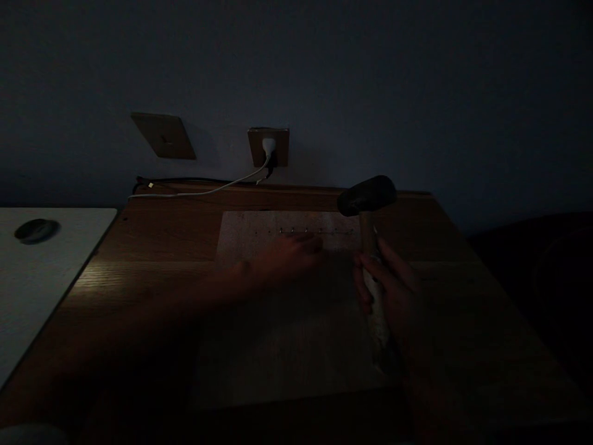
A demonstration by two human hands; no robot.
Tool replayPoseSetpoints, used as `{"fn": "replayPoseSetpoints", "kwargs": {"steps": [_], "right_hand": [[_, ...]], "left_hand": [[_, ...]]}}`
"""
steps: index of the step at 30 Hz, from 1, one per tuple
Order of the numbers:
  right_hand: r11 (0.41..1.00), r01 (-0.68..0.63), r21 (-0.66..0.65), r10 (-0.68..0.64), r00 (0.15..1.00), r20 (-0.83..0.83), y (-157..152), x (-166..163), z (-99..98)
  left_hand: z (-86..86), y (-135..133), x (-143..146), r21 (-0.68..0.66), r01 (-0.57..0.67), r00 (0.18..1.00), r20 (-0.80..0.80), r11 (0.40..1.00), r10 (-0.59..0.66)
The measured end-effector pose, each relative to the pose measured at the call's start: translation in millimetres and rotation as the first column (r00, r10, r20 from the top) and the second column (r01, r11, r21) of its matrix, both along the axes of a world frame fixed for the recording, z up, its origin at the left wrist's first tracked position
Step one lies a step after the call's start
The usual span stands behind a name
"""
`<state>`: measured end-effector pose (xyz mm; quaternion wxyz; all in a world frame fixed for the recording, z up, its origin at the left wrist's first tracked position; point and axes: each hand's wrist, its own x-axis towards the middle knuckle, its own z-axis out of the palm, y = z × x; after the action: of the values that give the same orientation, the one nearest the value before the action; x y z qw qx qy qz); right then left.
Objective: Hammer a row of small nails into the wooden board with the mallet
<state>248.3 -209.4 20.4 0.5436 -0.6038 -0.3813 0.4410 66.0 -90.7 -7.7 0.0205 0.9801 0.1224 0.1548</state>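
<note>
A pale rectangular board (287, 364) lies on the wooden table, with a row of small shiny nail-like pieces (293, 230) and dark holes along its far side. My left hand (291, 253) rests over the board just in front of that row, its fingers curled together. Dim light hides what its fingertips hold, if anything. My right hand (391, 281) grips the pale handle of a black-headed mallet (368, 194). The mallet stands head up over the board's right side, apart from the row.
The wooden table (152, 232) meets a wall behind it. A wall socket (257, 148) holds a white plug with a cable (204, 193) trailing along the table's back edge. Left of it is a second wall plate (164, 136). A white surface (55, 278) bears a dark round object (36, 230).
</note>
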Motion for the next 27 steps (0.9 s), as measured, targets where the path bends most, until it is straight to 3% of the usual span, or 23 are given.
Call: {"fn": "replayPoseSetpoints", "kwargs": {"steps": [3, 6, 11, 21, 27], "right_hand": [[0.999, -0.022, -0.025, 0.021, 1.0, -0.023, -0.3, -3.4, 0.3], [0.999, -0.026, -0.044, 0.025, 1.0, -0.016, 0.5, -7.7, 0.5], [0.997, -0.032, -0.067, 0.032, 0.999, 0.003, 3.3, -14.5, 0.0], [0.995, -0.039, -0.095, 0.042, 0.999, 0.023, 2.8, -18.5, -8.4], [0.986, -0.118, -0.118, 0.124, 0.991, 0.048, 3.0, -26.2, -6.8]], "left_hand": [[-7.4, 32.6, -42.7, -0.278, -0.21, 0.942, 0.198, 0.937, 0.27], [-21.6, 56.3, -73.2, -0.394, -0.305, 0.878, 0.237, 0.867, 0.417], [-35.8, 64.8, -83.2, -0.402, -0.263, 0.902, 0.22, 0.877, 0.371], [-39.0, 66.4, -84.4, -0.413, -0.172, 0.918, 0.264, 0.895, 0.298], [-38.9, 65.6, -83.5, -0.414, -0.152, 0.92, 0.274, 0.898, 0.282]]}}
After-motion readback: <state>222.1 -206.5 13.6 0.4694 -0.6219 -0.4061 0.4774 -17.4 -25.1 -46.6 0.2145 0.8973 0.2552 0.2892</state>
